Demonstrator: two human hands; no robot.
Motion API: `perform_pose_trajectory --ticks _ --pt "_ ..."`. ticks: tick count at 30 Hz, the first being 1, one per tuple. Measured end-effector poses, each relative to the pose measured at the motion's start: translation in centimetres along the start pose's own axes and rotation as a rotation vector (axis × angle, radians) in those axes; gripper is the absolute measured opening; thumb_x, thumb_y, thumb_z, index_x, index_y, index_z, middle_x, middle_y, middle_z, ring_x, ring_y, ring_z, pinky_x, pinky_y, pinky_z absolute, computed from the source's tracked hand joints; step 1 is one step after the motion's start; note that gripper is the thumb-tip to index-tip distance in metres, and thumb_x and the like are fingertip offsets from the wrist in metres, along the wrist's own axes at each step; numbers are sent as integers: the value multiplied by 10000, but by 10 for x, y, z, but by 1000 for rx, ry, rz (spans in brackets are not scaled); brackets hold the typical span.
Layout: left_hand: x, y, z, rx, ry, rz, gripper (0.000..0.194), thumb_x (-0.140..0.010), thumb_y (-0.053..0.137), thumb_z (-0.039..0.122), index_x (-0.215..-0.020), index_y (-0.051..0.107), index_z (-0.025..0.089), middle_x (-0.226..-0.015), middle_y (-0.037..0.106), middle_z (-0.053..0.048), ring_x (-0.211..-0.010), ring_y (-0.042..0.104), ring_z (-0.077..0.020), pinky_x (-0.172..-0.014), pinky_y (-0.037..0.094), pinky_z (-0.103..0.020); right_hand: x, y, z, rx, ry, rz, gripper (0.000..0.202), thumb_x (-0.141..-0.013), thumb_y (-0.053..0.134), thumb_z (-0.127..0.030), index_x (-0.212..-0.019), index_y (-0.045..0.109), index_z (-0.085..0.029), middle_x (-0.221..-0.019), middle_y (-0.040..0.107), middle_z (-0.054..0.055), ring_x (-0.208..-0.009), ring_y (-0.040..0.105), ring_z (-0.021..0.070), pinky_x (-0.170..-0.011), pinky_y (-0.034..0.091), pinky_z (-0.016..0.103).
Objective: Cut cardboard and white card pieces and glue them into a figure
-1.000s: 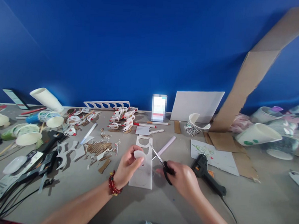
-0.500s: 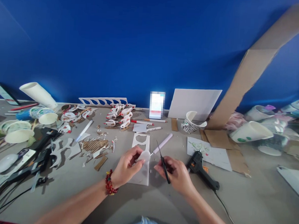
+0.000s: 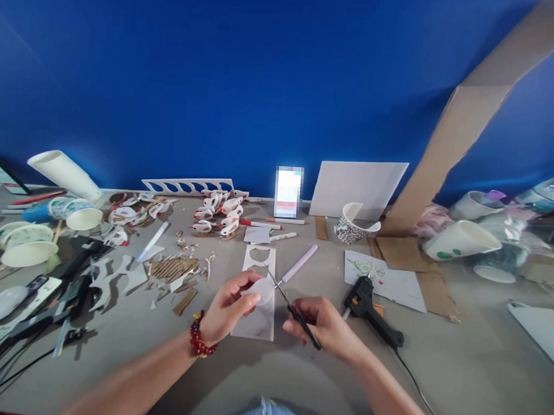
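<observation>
Near the middle of the table, my left hand (image 3: 231, 305) pinches a small rounded white piece (image 3: 264, 289) between thumb and fingers. To its right, my right hand (image 3: 318, 324) is closed on a slim black pointed tool (image 3: 302, 323), whose tip points up and left, close to the white piece. Whether the tool is tweezers or a blade I cannot tell. Beneath my left hand lies a white sheet (image 3: 264, 326) with a curved cut-out at its far end. A lilac pen-like tool (image 3: 299, 263) rests on the table beyond my right hand.
A black glue gun (image 3: 374, 315) lies right of my right hand, its cord running toward me. Farther back are red-marked white cut-outs (image 3: 230, 206), a lit phone (image 3: 288, 192) and a patterned paper cup (image 3: 352, 229). Cardboard scraps (image 3: 174, 268), cups and cables lie left.
The black tool has swung to a flatter slant, its tip now nearer the white piece. The view has shifted slightly, and the white piece is turned a little.
</observation>
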State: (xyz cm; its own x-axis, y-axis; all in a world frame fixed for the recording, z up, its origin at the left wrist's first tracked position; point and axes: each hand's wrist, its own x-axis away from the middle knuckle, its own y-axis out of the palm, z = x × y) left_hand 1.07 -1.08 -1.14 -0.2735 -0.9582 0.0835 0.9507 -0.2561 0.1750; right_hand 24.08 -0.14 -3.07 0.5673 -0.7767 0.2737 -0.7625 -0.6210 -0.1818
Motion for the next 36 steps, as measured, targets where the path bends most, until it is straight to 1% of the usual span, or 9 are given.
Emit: perform_pose_trajectory --ticks 5,8,14,19,22,26,30,36 --pt "-1 0 2 -9 14 -9 194 -846 608 296 -982 632 161 -747 483 15 -553 387 -60 -491 299 -186 1 1 -1 -68 44 -27 446 -713 753 -524 -628 484 -179 -523 499 -46 -474 473 100 -442 303 192" --pt "-1 0 0 -10 16 -14 191 -852 610 306 -976 631 162 -774 488 9 -551 388 -56 -491 305 -188 1 1 -2 -42 44 -16 435 -724 748 -515 -625 494 -175 -519 508 -43 -475 471 99 -444 299 193" --pt "-2 0 -5 0 4 -16 209 -859 618 325 -993 619 164 -764 485 14 -556 405 -59 -503 328 -189 1 1 -1 -16 51 -8 441 -733 734 -529 -617 492 -178 -511 521 -40 -467 457 97 -445 294 197" --pt "-1 0 -4 -15 7 5 220 -854 618 330 -995 627 161 -745 492 14 -548 408 -60 -504 335 -188 0 2 0 64 32 26 493 -744 710 -561 -559 445 -189 -456 474 -49 -438 411 89 -436 274 203" --pt "0 0 -3 -19 2 13 226 -842 621 327 -991 641 158 -770 504 4 -557 414 -64 -504 333 -191 -1 1 0 109 19 45 539 -748 692 -587 -516 404 -194 -424 435 -53 -427 382 86 -430 260 207" --pt "0 -2 -2 -4 -23 32 252 -814 629 316 -1013 652 163 -816 501 -7 -569 397 -67 -492 300 -191 -1 -2 -5 120 2 21 535 -729 701 -598 -522 426 -189 -452 464 -44 -445 384 87 -436 262 207" --pt "-1 -3 1 -29 -35 -5 186 -798 613 273 -941 660 164 -845 503 -11 -588 389 -69 -498 282 -186 1 -6 -11 144 0 -7 532 -711 707 -611 -536 437 -186 -464 427 -56 -464 366 86 -436 231 206" --pt "-1 -5 4 -63 -33 -50 166 -802 583 244 -927 660 165 -818 511 -5 -599 383 -74 -513 289 -181 1 -10 -14 317 -30 25 546 -701 717 -603 -531 419 -177 -496 333 -71 -498 290 79 -447 181 212"
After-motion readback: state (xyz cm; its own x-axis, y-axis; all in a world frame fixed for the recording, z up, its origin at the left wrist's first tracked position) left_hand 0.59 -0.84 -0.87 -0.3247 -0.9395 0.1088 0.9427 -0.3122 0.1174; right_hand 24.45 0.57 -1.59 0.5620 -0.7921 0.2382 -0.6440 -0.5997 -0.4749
